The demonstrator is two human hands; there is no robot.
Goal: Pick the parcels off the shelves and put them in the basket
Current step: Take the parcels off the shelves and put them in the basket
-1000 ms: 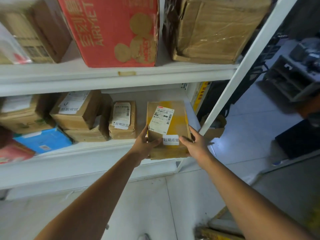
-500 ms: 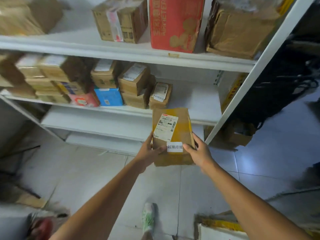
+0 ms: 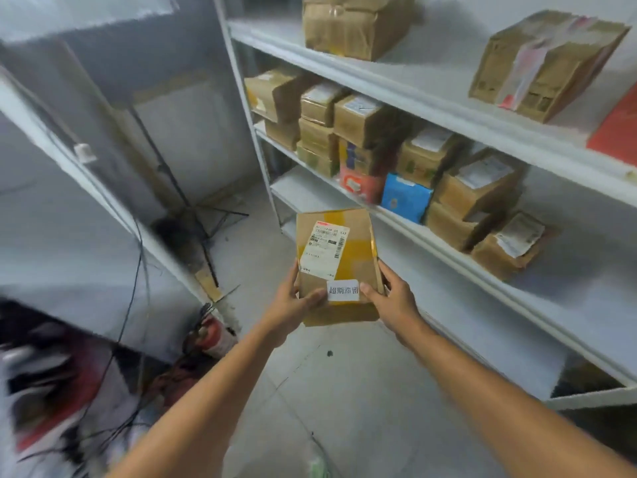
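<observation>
Flat brown cardboard parcel (image 3: 339,267) with yellow tape, white shipping label and small white printed sticker: held in mid-air over the pale floor, in front of the white metal shelving unit (image 3: 482,132), clear of every shelf edge. Label face up, long axis pointing away from the body.

Left hand (image 3: 293,305): clamped on the parcel's near left corner, thumb lying across the top face beside the small sticker, fingers underneath and hidden.

Right hand (image 3: 393,301): clamped on the near right edge, thumb touching the sticker's right end, fingers wrapped along the side.

Middle shelf: stacked brown cardboard boxes (image 3: 317,132) toward its left end; small red packet (image 3: 360,184) and blue packet (image 3: 405,198) at the front edge; more labelled brown boxes (image 3: 479,188) toward the right. Upper shelf: crumpled brown parcel (image 3: 355,25) and taped brown box (image 3: 544,63).

Lower left corner of view: red fire extinguisher (image 3: 210,336) and black cables (image 3: 138,270), blurred. Basket: not in view.
</observation>
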